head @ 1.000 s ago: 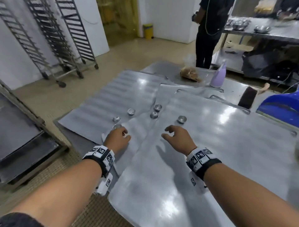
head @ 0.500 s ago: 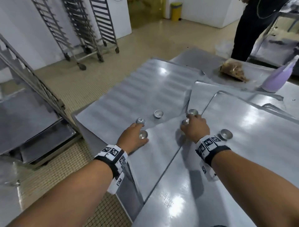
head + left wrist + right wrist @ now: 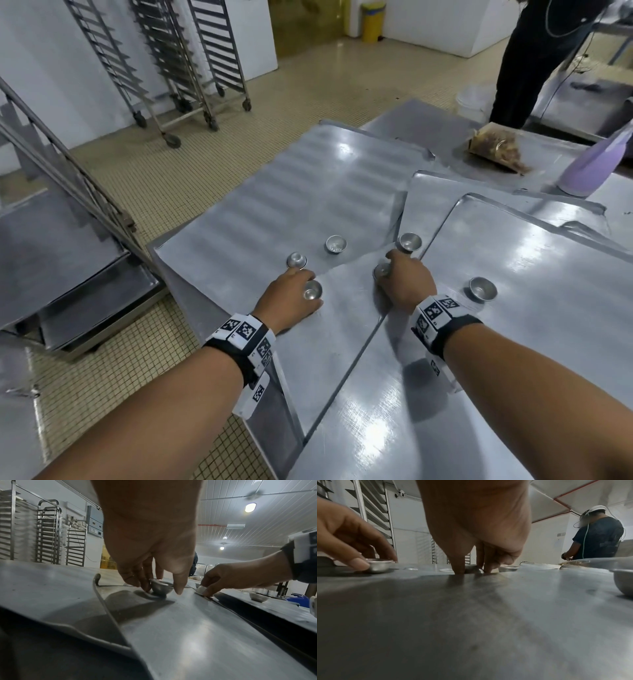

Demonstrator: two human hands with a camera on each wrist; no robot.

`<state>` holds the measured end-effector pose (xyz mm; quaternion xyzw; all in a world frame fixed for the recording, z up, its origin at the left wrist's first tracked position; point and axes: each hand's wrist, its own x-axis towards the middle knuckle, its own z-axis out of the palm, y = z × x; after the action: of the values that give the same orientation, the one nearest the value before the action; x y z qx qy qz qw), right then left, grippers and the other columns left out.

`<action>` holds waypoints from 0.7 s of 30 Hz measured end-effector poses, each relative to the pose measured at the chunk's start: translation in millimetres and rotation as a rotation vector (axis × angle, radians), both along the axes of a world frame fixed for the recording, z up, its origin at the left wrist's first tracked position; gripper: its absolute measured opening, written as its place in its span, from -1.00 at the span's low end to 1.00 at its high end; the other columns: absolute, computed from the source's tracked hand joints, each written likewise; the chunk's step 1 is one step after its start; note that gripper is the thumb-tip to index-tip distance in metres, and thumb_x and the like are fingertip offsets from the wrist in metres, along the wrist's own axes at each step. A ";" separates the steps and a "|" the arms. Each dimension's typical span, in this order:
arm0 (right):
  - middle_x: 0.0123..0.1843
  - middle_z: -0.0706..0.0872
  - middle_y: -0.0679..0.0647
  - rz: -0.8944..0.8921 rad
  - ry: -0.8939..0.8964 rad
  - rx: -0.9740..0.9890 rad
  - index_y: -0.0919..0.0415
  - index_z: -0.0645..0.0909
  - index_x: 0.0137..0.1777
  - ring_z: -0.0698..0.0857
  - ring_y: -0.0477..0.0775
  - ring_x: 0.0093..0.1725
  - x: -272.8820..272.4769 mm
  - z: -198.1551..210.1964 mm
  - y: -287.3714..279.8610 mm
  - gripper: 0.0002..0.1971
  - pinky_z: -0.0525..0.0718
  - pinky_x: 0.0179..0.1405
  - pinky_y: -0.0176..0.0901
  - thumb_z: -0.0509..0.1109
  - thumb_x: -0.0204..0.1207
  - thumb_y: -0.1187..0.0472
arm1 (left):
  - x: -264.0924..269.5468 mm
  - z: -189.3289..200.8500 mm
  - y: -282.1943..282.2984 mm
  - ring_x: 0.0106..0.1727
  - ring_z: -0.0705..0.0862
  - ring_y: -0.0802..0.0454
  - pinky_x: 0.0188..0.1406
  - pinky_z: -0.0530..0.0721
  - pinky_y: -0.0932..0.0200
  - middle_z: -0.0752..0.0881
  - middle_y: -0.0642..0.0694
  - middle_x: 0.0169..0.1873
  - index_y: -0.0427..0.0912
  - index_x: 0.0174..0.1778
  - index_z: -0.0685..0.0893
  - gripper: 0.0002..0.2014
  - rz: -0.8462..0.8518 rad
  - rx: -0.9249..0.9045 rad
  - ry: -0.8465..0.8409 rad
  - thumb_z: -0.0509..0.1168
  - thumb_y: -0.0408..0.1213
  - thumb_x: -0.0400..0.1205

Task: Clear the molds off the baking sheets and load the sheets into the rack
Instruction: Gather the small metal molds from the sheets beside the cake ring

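early on, a mold (image 3: 312,292) is pinched by the left hand (image 3: 287,298) and another (image 3: 382,270) by the right hand (image 3: 406,281), while three molds (image 3: 336,244) are left on the baking sheets (image 3: 548,291) and none is racked.

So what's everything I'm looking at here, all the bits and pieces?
Molds: six, small silver metal cups, on the baking sheets; two under the hands, four loose.
Baking sheets: at least three, grey metal, overlapping on the table.
Racks: several, bare steel on wheels, by the far wall; another rack close at left with sheets in it.
Bottle: one, lilac, far right of the table.
Bag of crumbs: one, brown, at the table's far end.
Bin: one, yellow, by the back wall.
Another person: one, dark clothes, standing beyond the table.
Left hand: fingers round a mold.
Right hand: fingers round a mold.
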<state>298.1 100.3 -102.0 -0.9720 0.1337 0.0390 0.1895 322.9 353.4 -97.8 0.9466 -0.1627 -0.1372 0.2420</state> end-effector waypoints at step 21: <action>0.31 0.59 0.12 0.111 -0.039 0.158 0.07 0.45 0.49 0.61 0.19 0.28 -42.1 6.0 24.7 -0.42 0.56 0.18 -0.07 0.50 0.48 0.06 | -35.5 19.0 0.7 0.24 0.64 -0.07 0.20 0.60 0.06 0.61 0.00 0.28 -0.01 0.28 0.62 -0.56 -0.002 -0.044 -0.032 0.47 -0.02 0.50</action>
<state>256.0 125.0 -96.1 -0.9605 0.0727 0.0410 0.2656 287.4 354.0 -78.8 0.9431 -0.1703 -0.1186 0.2598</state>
